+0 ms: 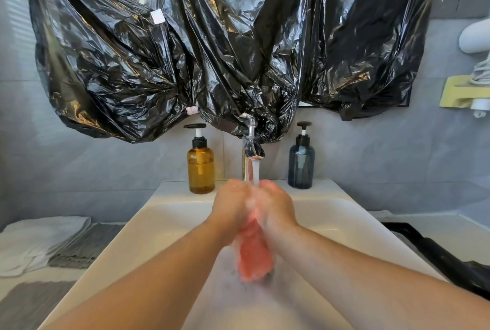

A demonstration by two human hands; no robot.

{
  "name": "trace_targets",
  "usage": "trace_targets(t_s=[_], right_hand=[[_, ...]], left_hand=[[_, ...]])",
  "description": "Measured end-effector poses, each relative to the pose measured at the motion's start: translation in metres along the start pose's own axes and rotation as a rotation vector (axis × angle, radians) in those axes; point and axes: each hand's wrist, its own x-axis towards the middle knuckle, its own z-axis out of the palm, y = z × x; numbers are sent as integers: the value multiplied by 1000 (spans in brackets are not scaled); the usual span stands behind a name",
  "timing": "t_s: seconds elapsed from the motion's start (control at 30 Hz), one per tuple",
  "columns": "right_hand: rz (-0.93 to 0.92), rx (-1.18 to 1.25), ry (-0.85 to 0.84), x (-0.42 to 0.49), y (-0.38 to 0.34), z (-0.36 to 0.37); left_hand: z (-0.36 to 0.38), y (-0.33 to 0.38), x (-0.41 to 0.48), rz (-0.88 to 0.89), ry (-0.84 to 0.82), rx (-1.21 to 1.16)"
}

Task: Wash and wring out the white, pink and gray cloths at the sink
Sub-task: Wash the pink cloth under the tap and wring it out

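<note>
My left hand (231,205) and my right hand (275,206) are pressed together over the white sink (169,213), both gripping the soapy pink cloth (256,255), whose lower end hangs blurred below my wrists. Water runs from the chrome faucet (250,152) onto my hands. A white cloth (34,242) lies folded on the counter at the left. Beside it, to the right, sits a gray cloth (84,245).
An amber pump bottle (200,165) stands left of the faucet and a dark blue one (301,162) right of it. Black plastic sheeting (212,46) covers the wall above. A black bin bag (445,255) is at the right. Another gray cloth (29,303) lies at the lower left.
</note>
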Motion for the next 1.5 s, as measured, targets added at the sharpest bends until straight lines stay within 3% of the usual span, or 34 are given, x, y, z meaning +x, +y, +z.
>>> trace_targets(t_s=[0.07,0.27,0.33,0.4,0.47,0.67,0.73,0.8,0.9,1.0,1.07,1.17,1.23,1.3,1.37,1.43,1.5], right_hand=[[31,-53,-9,5,-6,-3],[-49,308,-3,5,-27,-26],[-39,411,-21,5,-28,-24],[8,449,-29,5,-27,-20],[54,458,-63,-3,-33,-18],[199,137,-293,-12,-30,-28],[293,271,-356,-12,-25,-28],[296,298,-292,-12,-24,-22],[142,104,-80,-15,-17,-5],[-64,-92,1,-17,-2,12],[-57,0,73,-26,-1,16],[-123,-14,44,-30,2,16],[-134,-32,51,-27,1,14],[-128,-77,55,-19,-1,11],[-112,-106,42,-15,-7,6],[-50,-101,42,-17,-19,-3],[-38,-107,57,-10,-23,-14]], left_hand=[[-2,0,-4,-47,-60,-87],[-19,-8,-8,-220,-280,-108],[-22,-8,-9,-393,-380,-245],[-21,-5,-11,-455,-420,-462],[-18,0,-10,-395,-337,-653],[-23,5,-11,-193,-52,-761],[-22,3,-9,-184,-48,-727],[-18,-2,-4,-132,-4,-608],[-13,-5,-4,-105,66,-462],[-11,-12,1,-65,48,-538],[-6,-15,2,19,85,-255],[-4,-7,-19,120,54,253],[-7,-2,-12,124,-75,159],[-3,-7,-2,184,-59,171],[-1,-5,-2,134,-46,185],[2,-2,2,108,-29,28],[-1,3,-7,54,-120,-71]])
